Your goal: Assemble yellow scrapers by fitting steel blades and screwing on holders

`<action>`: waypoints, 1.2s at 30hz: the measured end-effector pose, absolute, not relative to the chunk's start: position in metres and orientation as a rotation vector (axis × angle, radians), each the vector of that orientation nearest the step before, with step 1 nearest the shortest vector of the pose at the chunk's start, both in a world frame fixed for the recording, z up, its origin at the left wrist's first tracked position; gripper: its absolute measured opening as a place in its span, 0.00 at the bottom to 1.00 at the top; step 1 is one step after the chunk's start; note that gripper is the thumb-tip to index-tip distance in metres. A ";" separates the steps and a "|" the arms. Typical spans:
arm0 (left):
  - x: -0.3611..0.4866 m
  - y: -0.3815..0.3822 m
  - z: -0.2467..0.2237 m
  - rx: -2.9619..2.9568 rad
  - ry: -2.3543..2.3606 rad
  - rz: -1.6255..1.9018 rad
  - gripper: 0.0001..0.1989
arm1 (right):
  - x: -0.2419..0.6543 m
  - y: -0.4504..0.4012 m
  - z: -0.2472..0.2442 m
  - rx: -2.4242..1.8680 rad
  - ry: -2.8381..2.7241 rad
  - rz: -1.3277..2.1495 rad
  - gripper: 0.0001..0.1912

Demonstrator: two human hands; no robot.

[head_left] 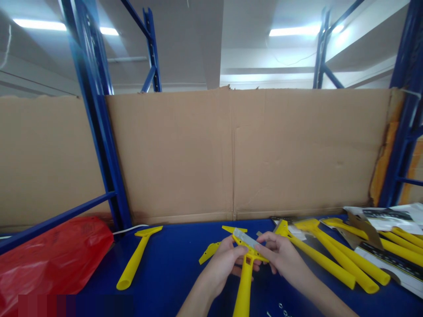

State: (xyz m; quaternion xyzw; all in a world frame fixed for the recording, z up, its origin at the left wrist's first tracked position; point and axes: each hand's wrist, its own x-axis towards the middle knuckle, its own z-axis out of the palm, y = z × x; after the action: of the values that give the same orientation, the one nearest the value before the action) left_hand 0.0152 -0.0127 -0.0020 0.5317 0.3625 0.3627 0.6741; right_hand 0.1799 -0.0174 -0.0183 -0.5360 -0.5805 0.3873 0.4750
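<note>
Between my two hands is a yellow scraper [244,286] with a hollow-looking handle pointing toward me. A flat grey metal blade [246,238] lies across its wide head. My left hand [224,259] grips the head from the left, thumb on top. On the other side my right hand [280,253] pinches the blade and head, its thumb near the right end. Just behind my left hand lie a loose yellow plate [209,252] and a thin yellow piece [234,229]. Small metal nuts and a screw [280,305] lie in front of my right arm.
Another yellow scraper handle [134,259] lies at left beside a red plastic bag [66,259]. Several yellow handles [330,259] and printed packaging [390,268] are heaped at right on the blue tabletop [175,273]. Cardboard panels [178,154] and blue rack posts [102,132] stand behind.
</note>
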 end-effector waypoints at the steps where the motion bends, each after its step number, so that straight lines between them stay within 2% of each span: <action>1: 0.015 -0.012 -0.003 1.194 0.814 0.818 0.18 | 0.180 -0.017 -0.018 -1.310 -1.414 0.941 0.12; 8: 0.017 -0.009 -0.006 1.110 0.935 0.941 0.21 | 0.178 -0.018 -0.017 -1.305 -1.379 0.954 0.12; 13: 0.018 -0.005 -0.007 1.078 0.949 1.030 0.19 | 0.174 -0.021 -0.012 -1.302 -1.339 1.054 0.17; 19: 0.017 -0.005 -0.007 1.082 0.862 1.075 0.22 | 0.172 -0.025 -0.008 -1.252 -1.261 1.226 0.22; 25: 0.012 -0.007 0.001 1.130 0.876 1.017 0.21 | 0.173 -0.024 -0.009 -1.214 -1.135 1.281 0.21; 32: 0.012 -0.008 0.005 1.127 0.857 1.050 0.18 | 0.169 -0.031 -0.004 -1.160 -1.009 1.272 0.14; 36: 0.016 -0.010 0.004 1.084 0.824 1.113 0.17 | 0.164 -0.036 -0.005 -1.132 -0.940 1.347 0.15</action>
State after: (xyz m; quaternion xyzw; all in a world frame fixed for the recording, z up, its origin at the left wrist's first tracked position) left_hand 0.0163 -0.0098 0.0037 0.4750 0.3610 0.4873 0.6377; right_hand 0.1635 -0.0361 -0.0050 -0.4765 -0.3959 0.5674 0.5425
